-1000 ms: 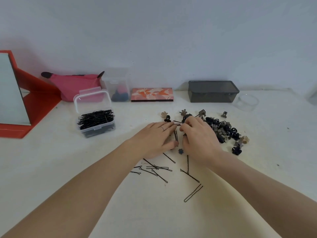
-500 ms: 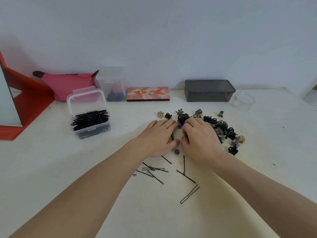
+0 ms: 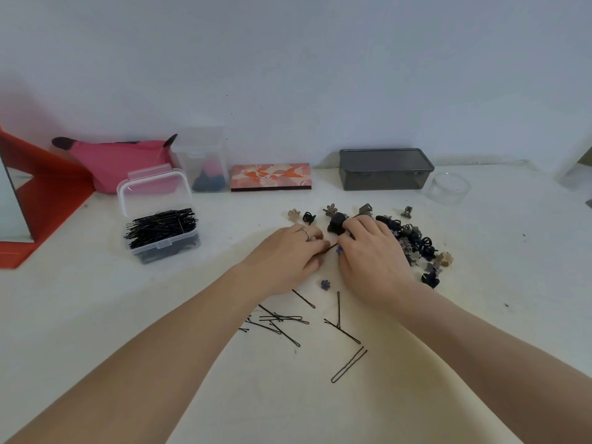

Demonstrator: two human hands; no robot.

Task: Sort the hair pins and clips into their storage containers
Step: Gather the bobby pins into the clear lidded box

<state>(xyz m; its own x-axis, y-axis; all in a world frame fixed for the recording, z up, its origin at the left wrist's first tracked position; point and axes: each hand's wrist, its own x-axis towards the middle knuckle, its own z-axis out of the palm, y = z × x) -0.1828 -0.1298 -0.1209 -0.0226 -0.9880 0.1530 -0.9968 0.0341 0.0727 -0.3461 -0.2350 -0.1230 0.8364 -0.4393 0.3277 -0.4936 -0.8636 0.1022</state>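
My left hand (image 3: pixel 285 259) lies palm down on the white table and pinches a thin black hair pin (image 3: pixel 331 247) that points toward my right hand (image 3: pixel 373 256). The right hand's bent fingers rest on the left edge of a pile of small dark and beige claw clips (image 3: pixel 416 243), with a black clip (image 3: pixel 336 223) at its fingertips. What its fingers hold is hidden. Several loose pins (image 3: pixel 282 319) lie in front of my wrists. An open clear box (image 3: pixel 166 249) at the left is full of black pins.
A shut grey box (image 3: pixel 384 169) and a clear round cup (image 3: pixel 448 187) stand at the back right. Along the wall are a pink pouch (image 3: pixel 118 161), a clear tall box (image 3: pixel 205 161) and a patterned case (image 3: pixel 270 177). A red mirror stand (image 3: pixel 48 193) is at far left.
Both hands stayed together at the pile's left edge. The pin between them turned from pointing away from me to lying slantwise across. My head shifted slightly.
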